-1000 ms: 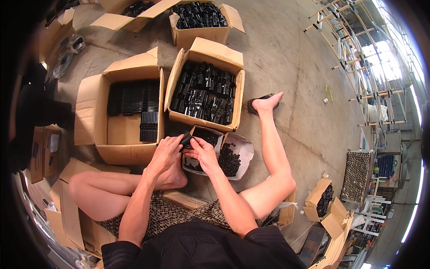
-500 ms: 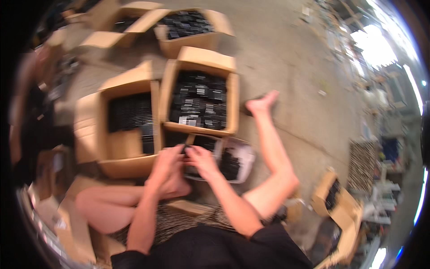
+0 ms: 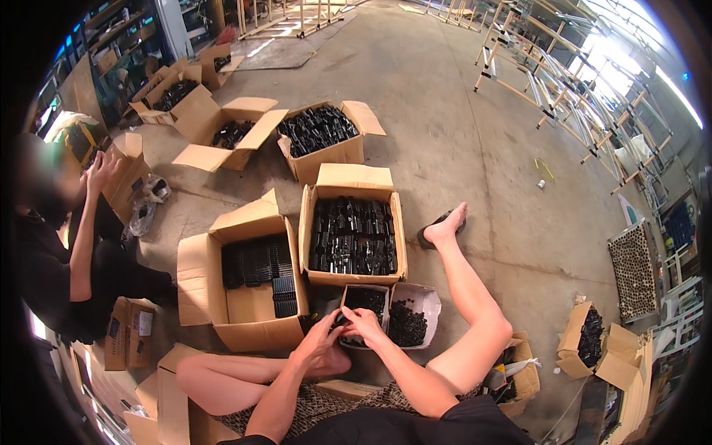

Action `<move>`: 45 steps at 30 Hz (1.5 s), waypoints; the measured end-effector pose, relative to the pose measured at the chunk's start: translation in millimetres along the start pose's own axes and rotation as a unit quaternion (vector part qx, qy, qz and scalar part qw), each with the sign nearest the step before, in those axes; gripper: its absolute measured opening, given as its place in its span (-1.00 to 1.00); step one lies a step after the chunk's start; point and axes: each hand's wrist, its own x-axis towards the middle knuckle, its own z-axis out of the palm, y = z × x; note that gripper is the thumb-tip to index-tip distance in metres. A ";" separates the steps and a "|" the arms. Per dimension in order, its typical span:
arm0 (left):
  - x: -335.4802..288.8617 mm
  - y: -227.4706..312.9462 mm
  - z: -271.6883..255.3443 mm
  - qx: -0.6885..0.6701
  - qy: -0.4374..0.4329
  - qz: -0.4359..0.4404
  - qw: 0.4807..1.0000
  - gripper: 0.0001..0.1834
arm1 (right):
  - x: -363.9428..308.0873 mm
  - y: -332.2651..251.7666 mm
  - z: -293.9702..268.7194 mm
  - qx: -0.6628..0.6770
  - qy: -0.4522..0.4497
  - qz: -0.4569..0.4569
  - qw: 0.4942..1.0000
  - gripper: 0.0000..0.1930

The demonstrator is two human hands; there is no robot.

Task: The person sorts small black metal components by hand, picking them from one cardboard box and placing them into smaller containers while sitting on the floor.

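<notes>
My left hand (image 3: 319,335) and my right hand (image 3: 362,325) meet in front of me, fingers closed together around a small black plastic part (image 3: 340,320). Most of that part is hidden by the fingers. Just beyond my hands are a small open box (image 3: 386,311) of tiny black pieces and a white tray (image 3: 432,300) holding more of them. Behind these stands a cardboard box (image 3: 403,245) full of glossy black parts in rows. On its left, another cardboard box (image 3: 215,297) holds neatly stacked black parts, with some of its bottom showing.
My bare leg (image 3: 475,297) stretches out on the right. At left sits another person (image 3: 74,267), hands raised. Farther off are open cartons (image 3: 326,159) of black parts; a small carton (image 3: 571,348) stands at right. Pipe frames (image 3: 549,81) rise at the far right.
My view has shifted and steadied, so the boxes appear lower and farther right, with more of the far floor showing. Both hands stay together on the small black part.
</notes>
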 end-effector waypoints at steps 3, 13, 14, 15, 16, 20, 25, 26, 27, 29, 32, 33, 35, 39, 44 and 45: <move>-5.0 -2.6 5.6 -0.080 0.009 -0.086 0.993 -0.51 | -8.6 -20.5 -4.3 -0.192 0.023 -0.045 0.980 -0.47; 5.4 -2.2 10.1 -0.524 0.044 -0.253 0.812 -0.72 | 13.3 13.3 -165.7 -0.599 0.228 0.023 0.767 -0.74; -0.5 -14.2 4.0 -0.530 0.072 -0.263 0.803 -0.73 | 13.5 19.5 -143.0 -0.615 0.207 0.023 0.760 -0.75; -3.0 -19.0 -0.3 -0.522 0.078 -0.269 0.805 -0.73 | 9.1 27.5 -125.1 -0.630 0.192 0.030 0.752 -0.75; -2.9 -19.4 2.4 -0.518 0.073 -0.277 0.806 -0.74 | 11.6 38.7 -126.3 -0.628 0.221 0.007 0.746 -0.75; -12.5 -43.3 4.2 -0.516 0.129 -0.285 0.797 -0.83 | 13.7 32.6 -133.7 -0.603 0.212 0.004 0.769 -0.80; -4.2 -32.6 5.2 -0.462 0.193 -0.249 0.829 -0.80 | -1.9 37.0 -157.7 -0.577 0.258 -0.002 0.775 -0.82; -3.3 -33.3 4.5 -0.458 0.205 -0.242 0.830 -0.80 | -2.5 35.9 -157.7 -0.592 0.240 0.014 0.770 -0.81; -3.1 -34.2 3.9 -0.454 0.212 -0.242 0.831 -0.80 | -0.8 30.9 -157.0 -0.606 0.222 0.030 0.764 -0.79; -8.3 -40.0 -3.6 -0.443 0.230 -0.241 0.832 -0.80 | 3.2 24.6 -145.2 -0.623 0.195 0.041 0.757 -0.78; -6.3 -35.9 4.0 -0.442 0.214 -0.250 0.834 -0.79 | 0.1 30.0 -152.8 -0.638 0.214 0.033 0.739 -0.78; -5.4 -34.6 4.8 -0.441 0.211 -0.252 0.835 -0.79 | 1.0 30.5 -157.4 -0.629 0.217 0.046 0.745 -0.79; -5.8 -32.6 7.9 -0.445 0.197 -0.251 0.837 -0.79 | -1.9 32.0 -165.9 -0.611 0.224 0.073 0.756 -0.80; -15.9 -30.4 -0.3 -0.441 0.206 -0.259 0.834 -0.79 | -9.4 21.9 -156.2 -0.565 0.264 0.036 0.781 -0.73; -15.9 -36.6 -4.6 -0.425 0.227 -0.239 0.843 -0.79 | 4.0 -9.4 -133.5 -0.405 0.206 -0.188 0.871 -0.71; -8.1 -27.2 6.3 -0.427 0.214 -0.227 0.848 -0.80 | -21.8 -28.7 -129.6 -0.358 0.169 -0.177 0.901 -0.74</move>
